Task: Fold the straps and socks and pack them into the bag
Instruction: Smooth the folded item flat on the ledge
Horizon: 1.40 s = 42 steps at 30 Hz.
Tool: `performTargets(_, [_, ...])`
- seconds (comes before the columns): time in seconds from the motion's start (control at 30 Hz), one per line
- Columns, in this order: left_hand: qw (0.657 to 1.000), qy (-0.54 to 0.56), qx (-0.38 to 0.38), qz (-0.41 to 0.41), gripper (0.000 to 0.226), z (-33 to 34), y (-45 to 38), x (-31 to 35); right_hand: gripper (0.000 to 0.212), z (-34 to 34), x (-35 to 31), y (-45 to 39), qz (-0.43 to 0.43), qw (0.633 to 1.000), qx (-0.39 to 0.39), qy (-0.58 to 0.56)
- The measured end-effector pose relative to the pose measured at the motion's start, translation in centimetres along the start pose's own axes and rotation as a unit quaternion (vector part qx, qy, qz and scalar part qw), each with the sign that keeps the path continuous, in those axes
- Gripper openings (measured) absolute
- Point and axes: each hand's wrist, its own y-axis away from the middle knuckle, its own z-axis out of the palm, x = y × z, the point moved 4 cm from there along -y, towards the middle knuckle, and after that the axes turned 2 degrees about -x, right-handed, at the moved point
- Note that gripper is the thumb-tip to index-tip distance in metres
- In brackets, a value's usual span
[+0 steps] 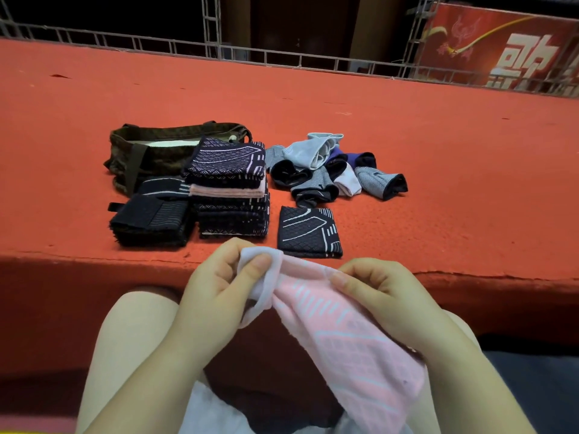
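A: Why is the pale pink knitted sock with white stripes [344,324] held in the air, short of the red carpeted desk [438,158]?

B: My guess is it is being straightened before the fold. The left hand [216,286] pinches the whitish cuff between thumb and fingers, and the right hand [385,292] has its grip closed on the upper edge beside it, so the fabric hangs stretched between them over the lap, just in front of the desk's near edge.

A: And the tall stack of folded dark patterned pieces [230,189]?

B: It stands on the desk beyond the left hand, one pink layer within it. That looks like finished work kept near for packing. The single folded dark square with white lines [308,231] lies just right of the stack, probably starting a new pile.

A: The olive fabric bag with handles [156,151]?

B: Directly behind the stack, mouth open upward, ready to be filled. Folded black ribbed straps [150,220] sit left of the stack, in front of the bag.

A: What remains?

B: The loose heap of grey, blue and black socks [335,167], right of the stack, appears unfolded.
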Motion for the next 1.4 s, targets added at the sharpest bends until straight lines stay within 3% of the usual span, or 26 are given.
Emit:
performTargets(0.1, [1.0, 0.007, -0.018, -0.021, 0.018, 0.6, 0.1, -0.2, 0.019, 0.6, 0.4, -0.2, 0.017, 0.999, -0.006, 0.05])
performTargets(0.3, [0.993, -0.111, -0.047, 0.013, 0.027, 1.9, 0.3, -0.2, 0.022, 1.9, 1.6, -0.5, 0.074, 0.985, 0.021, 0.154])
performTargets(0.4, [0.993, -0.106, -0.047, -0.012, 0.026, 2.5, 0.3, -0.6, 0.024, 2.6, 1.7, -0.6, 0.098, 0.973, 0.043, 0.203])
performTargets(0.5, [0.992, -0.107, -0.042, -0.052, 0.012, 2.6, 0.4, -1.2, 0.026, 3.1, 1.1, -0.4, 0.081, 0.969, 0.091, 0.213])
performTargets(0.63, [0.986, -0.151, -0.019, -0.067, 0.028, 2.3, 0.7, -1.3, 0.03, 3.1, 0.0, 0.0, 0.033, 0.975, 0.14, 0.172])
performTargets(0.93, [0.993, 0.05, -0.083, -0.07, 0.023, 0.3, -0.6, -1.0, 0.032, 2.2, -0.1, 0.0, -0.008, 0.976, 0.15, 0.156])
performTargets(1.23, [0.997, 0.009, -0.038, -0.069, 0.018, -1.3, -0.9, -0.6, 0.031, 0.8, 0.9, 0.0, -0.016, 0.971, 0.19, 0.146])
performTargets(1.4, [0.992, 0.061, -0.009, -0.108, 0.019, -1.8, -0.9, -0.9, 0.032, 0.3, 1.3, 0.0, -0.016, 0.969, 0.202, 0.139])
